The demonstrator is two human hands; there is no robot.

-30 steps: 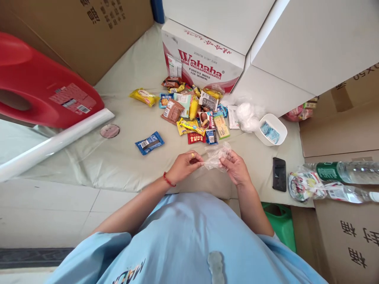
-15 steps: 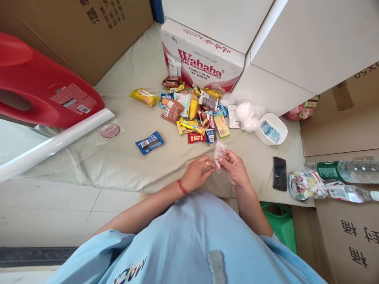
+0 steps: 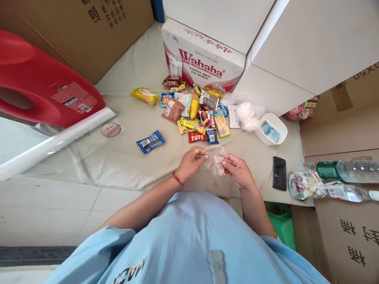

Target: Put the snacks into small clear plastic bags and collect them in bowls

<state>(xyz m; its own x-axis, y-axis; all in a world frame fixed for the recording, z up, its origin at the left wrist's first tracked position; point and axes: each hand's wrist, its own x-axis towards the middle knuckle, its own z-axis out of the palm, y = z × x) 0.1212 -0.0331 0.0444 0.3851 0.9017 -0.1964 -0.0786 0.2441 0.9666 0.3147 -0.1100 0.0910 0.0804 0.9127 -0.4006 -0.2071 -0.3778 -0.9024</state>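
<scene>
A thin clear plastic bag is stretched between my two hands, partly bunched and partly spread. My left hand, with a ring and a red bracelet, pinches its left edge between thumb and fingers. My right hand grips the crumpled part. Just beyond my hands lies a pile of wrapped snacks, among them a red packet, a yellow packet and a brown packet. A blue packet lies apart to the left, and a yellow wrapped cake farther back.
A Wahaha carton stands behind the pile. To the right are crumpled plastic bags, a white bowl with blue packets, a phone and bottles. A red jug and a white roll lie left.
My hands have moved apart, the left one leftward and the right one slightly rightward. The bunched plastic bag has been pulled out wider between them.
</scene>
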